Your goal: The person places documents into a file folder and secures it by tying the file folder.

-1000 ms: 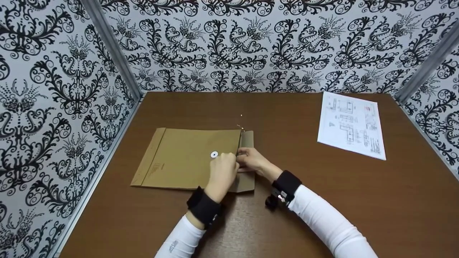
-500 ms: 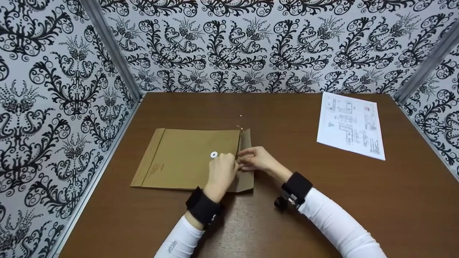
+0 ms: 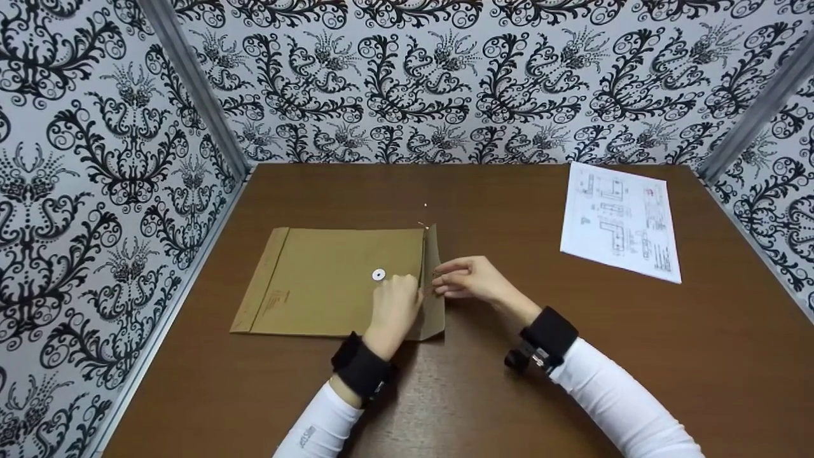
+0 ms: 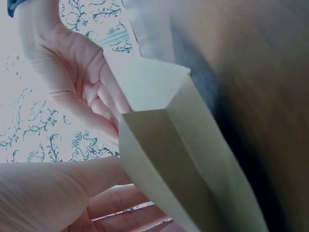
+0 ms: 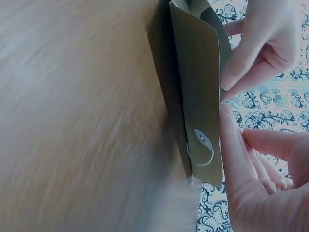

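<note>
A brown paper envelope (image 3: 331, 280) lies on the table, its opening to the right and a white button (image 3: 378, 275) on its face. My left hand (image 3: 395, 305) pinches the edge of the opening between thumb and curled fingers. To its right, the flap (image 3: 434, 312) stands partly raised. My right hand (image 3: 474, 280) has its fingertips against the flap's inner side, fingers extended. In the right wrist view, the flap's outer side carries a white disc (image 5: 203, 137) with a thin string looped at it. The left wrist view looks into the gaping envelope mouth (image 4: 169, 145).
A white sheet with technical drawings (image 3: 620, 222) lies at the back right of the brown table (image 3: 509, 210). Patterned walls (image 3: 407, 76) stand behind and at the sides. Black bands with cameras (image 3: 550, 337) sit on both wrists.
My right hand has moved right, away from the left hand, from the opening to the flap. The flap has tilted up from lying nearly flat. My left hand stays in place.
</note>
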`<state>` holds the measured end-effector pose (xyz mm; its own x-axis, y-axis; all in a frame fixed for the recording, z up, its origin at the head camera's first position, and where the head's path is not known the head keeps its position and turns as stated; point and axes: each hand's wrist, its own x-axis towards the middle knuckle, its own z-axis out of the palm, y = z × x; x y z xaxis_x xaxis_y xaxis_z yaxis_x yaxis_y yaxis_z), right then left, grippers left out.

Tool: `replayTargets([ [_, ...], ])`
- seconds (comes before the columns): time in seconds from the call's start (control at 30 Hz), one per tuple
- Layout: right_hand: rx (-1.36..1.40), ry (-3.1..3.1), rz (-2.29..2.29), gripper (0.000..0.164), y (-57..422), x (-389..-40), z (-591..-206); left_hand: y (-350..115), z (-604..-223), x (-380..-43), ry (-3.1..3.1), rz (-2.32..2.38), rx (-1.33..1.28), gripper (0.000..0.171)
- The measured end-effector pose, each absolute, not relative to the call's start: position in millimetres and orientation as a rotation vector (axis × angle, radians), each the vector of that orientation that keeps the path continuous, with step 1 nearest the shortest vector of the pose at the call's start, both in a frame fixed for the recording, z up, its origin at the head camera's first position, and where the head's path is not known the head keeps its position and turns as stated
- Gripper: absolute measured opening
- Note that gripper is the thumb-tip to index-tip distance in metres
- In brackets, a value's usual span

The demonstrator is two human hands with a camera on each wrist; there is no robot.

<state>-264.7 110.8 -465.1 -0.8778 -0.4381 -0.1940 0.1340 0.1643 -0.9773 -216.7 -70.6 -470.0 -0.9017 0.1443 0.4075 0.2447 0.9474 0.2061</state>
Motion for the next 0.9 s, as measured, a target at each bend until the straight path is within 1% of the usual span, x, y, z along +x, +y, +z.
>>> replayTargets([
  [0.23, -0.3, 2.032, -1.753, 0.04, 126, -264, -463, -69, -477, -215, -2.647, -0.323, -0.309, 0.024],
  [0.43, -0.265, 2.065, -1.752, 0.043, 149, -265, -460, -69, -479, -215, -2.676, -0.332, -0.346, 0.024],
  [0.67, -0.239, 2.146, -1.725, 0.044, 187, -269, -461, -71, -474, -213, -2.699, -0.386, -0.357, 0.024],
  [0.9, -0.169, 2.3, -1.696, 0.046, 235, -271, -465, -65, -462, -205, -2.713, -0.39, -0.45, 0.021],
])
